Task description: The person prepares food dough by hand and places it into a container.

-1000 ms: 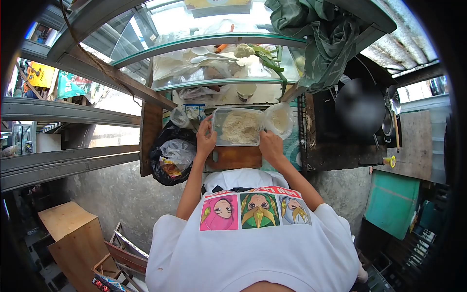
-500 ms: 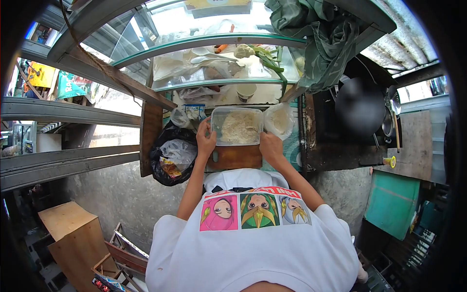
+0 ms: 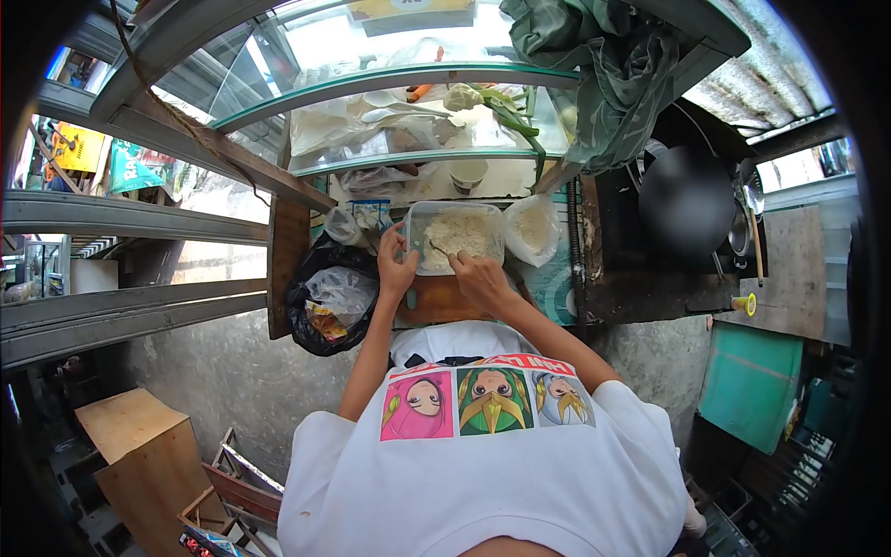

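A clear rectangular plastic container (image 3: 502, 243) holds pale flour-like powder (image 3: 467, 228). My left hand (image 3: 396, 263) grips its left edge, fingers bent over the rim. With its fingers closed, my right hand (image 3: 482, 280) reaches over the near rim and holds a spoon (image 3: 439, 248), whose far end lies in the powder at the left. Beside the container on the right stands a white plastic bag (image 3: 534, 223) with more pale powder in it. A brown wooden board (image 3: 436, 302) lies under the near side, partly covered by my right hand.
A black bag (image 3: 306, 288) with plastic wrappers hangs at the left. Behind the container stands a paper cup (image 3: 469, 174). Green leaves (image 3: 520, 125) and white spoons (image 3: 382, 113) lie in the glass case. At the right a dark wok (image 3: 687, 200) sits on the stove.
My right hand has left the container's right corner and moved left over the near rim, now with a spoon dipped in the powder. My left hand stays on the left edge.
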`<state>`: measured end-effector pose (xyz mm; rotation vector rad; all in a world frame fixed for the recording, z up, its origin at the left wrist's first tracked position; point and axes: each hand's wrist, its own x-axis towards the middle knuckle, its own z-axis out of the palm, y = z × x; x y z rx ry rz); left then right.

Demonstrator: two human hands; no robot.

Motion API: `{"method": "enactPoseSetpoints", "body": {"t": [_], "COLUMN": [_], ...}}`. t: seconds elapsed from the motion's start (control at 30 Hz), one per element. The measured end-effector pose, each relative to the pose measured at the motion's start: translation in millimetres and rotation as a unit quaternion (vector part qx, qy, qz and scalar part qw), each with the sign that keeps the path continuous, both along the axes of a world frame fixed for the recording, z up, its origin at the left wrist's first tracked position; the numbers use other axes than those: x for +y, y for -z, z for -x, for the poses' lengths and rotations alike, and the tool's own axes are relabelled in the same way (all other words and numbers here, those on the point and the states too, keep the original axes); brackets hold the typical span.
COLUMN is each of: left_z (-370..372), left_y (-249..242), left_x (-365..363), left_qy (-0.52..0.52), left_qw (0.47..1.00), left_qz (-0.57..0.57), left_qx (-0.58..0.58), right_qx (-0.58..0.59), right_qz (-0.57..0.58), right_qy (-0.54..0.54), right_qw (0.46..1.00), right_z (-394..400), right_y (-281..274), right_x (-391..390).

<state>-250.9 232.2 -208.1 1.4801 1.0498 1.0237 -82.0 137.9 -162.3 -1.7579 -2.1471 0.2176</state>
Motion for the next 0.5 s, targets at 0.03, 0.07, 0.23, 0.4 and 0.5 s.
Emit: {"method": "enactPoseSetpoints", "body": {"t": [0.03, 0.07, 0.23, 0.4, 0.5], "left_z": [0, 1, 1, 5, 6], "left_y": [1, 3, -1, 2, 6], "left_x": [0, 0, -2, -3, 1], "left_qy": [-0.001, -0.001, 0.002, 0.019, 0.035], "left_qw": [1.0, 1.0, 1.0, 0.999, 0.999], "left_qz": [-0.002, -0.002, 0.0, 0.02, -0.008], "left_qx": [0.001, 0.001, 0.011, 0.031, 0.039], "right_qx": [-0.005, -0.009, -0.008, 0.034, 0.149], "right_qz": [0.01, 0.02, 0.034, 0.059, 0.027], "right_qy": [0.01, 0.021, 0.119, 0.22, 0.217], "right_qw": [1.0, 1.0, 0.992, 0.973, 0.964], "right_z": [2, 4, -12, -33, -36], "right_y": [3, 6, 21, 18, -8], "right_x": [-3, -6, -19, -16, -12]}}
